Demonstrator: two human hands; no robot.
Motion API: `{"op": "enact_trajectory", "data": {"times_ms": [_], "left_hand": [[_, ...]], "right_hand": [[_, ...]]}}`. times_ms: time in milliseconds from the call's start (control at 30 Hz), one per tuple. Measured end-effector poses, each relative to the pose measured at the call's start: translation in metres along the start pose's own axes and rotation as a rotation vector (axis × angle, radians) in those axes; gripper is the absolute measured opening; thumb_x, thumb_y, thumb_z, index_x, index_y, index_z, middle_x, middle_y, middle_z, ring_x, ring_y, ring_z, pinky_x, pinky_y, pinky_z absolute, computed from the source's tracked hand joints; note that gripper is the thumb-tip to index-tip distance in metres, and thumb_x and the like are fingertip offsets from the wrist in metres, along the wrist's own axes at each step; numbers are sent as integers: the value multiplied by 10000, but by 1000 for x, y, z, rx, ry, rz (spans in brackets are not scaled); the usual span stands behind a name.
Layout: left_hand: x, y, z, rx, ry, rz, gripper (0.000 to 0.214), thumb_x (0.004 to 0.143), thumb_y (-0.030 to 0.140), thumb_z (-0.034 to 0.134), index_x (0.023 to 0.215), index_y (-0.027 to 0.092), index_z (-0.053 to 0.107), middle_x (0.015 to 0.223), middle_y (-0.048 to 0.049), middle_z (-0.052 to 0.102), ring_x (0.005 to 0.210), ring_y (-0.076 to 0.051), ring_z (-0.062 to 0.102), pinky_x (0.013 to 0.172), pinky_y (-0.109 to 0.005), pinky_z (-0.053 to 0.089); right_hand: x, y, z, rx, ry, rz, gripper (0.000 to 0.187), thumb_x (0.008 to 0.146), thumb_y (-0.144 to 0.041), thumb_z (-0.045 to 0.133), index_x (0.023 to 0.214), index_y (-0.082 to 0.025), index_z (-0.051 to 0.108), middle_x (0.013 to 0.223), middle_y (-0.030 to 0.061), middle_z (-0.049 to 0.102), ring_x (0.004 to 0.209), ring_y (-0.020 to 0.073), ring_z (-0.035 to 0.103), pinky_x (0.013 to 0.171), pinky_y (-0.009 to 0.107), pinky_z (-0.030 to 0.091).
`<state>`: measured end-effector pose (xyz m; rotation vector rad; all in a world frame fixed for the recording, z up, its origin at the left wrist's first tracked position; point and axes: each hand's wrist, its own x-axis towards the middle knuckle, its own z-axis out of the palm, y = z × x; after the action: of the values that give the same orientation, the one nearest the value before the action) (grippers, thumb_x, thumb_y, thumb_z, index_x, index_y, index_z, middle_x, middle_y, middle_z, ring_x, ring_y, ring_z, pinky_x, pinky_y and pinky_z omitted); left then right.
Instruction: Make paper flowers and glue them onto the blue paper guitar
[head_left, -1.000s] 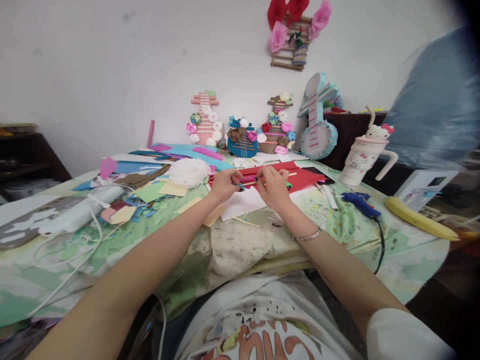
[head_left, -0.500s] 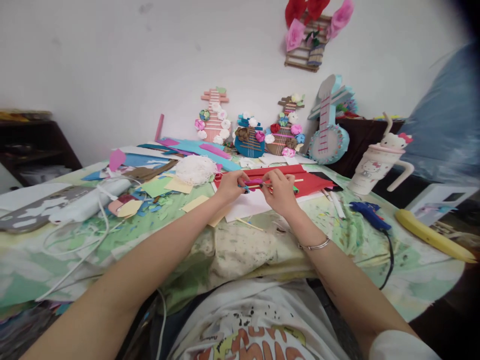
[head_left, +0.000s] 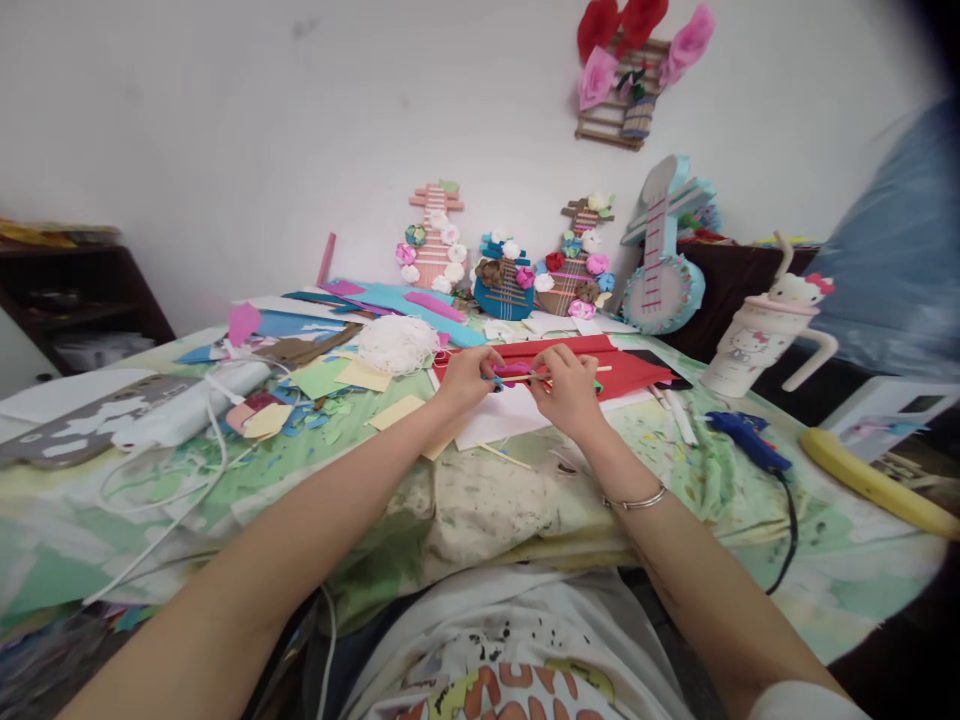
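Note:
My left hand and my right hand meet over the middle of the table, fingers pinched together. Between them they hold a small pink paper piece wound on a thin wooden stick that pokes out to the right. Under the hands lie a white sheet and red paper. A silver bangle circles my right wrist.
Paper guitars with flowers stand along the wall. A ball of white string, paper scraps and a white cable lie left. A blue glue gun, a cat-topped cup and a banana sit right.
The view drifted so everything sits slightly further right and lower. My hands stayed together on the pink piece and stick, with only small finger movements.

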<state>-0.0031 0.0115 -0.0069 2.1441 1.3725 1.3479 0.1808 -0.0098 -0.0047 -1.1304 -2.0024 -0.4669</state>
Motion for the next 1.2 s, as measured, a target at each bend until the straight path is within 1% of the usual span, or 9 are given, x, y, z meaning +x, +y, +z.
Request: {"op": "enact_trajectory", "data": {"times_ms": [300,467,633,900,1200], "left_hand": [[-1,-5,3,47,-3,36,317,551,5,654,814,181,666,630,38,621,626,-144,571,634,-256,419],[0,-9,5,54,-1,41,313,553,12,644,816,181,654,635,38,621,624,-146,577,629,-256,426],[1,-9,4,75,0,47,297,559,21,643,803,189,651,619,37,607,624,-158,574,625,-271,429],[0,-7,2,54,-18,45,293,550,37,641,803,185,657,625,32,624,628,-157,581,651,-277,449],[2,-9,3,-10,-26,10,286,543,61,653,807,169,656,618,31,620,618,-147,583,607,-256,428]], "right_hand": [[0,3,0,-14,-52,61,146,720,-82,545,819,-189,538,947,43,618,868,199,549,745,334,221],[0,5,2,25,-70,55,151,731,-71,528,826,-186,549,960,71,626,899,217,549,720,315,222],[1,8,2,87,-78,40,95,760,-91,532,753,-182,556,870,42,651,823,192,564,719,309,219],[2,12,0,67,-84,37,134,754,-71,525,741,-185,596,797,13,677,760,166,561,732,322,205],[3,10,-8,3,-14,62,127,789,-135,554,733,-205,643,764,23,690,816,204,539,761,364,189]]}}
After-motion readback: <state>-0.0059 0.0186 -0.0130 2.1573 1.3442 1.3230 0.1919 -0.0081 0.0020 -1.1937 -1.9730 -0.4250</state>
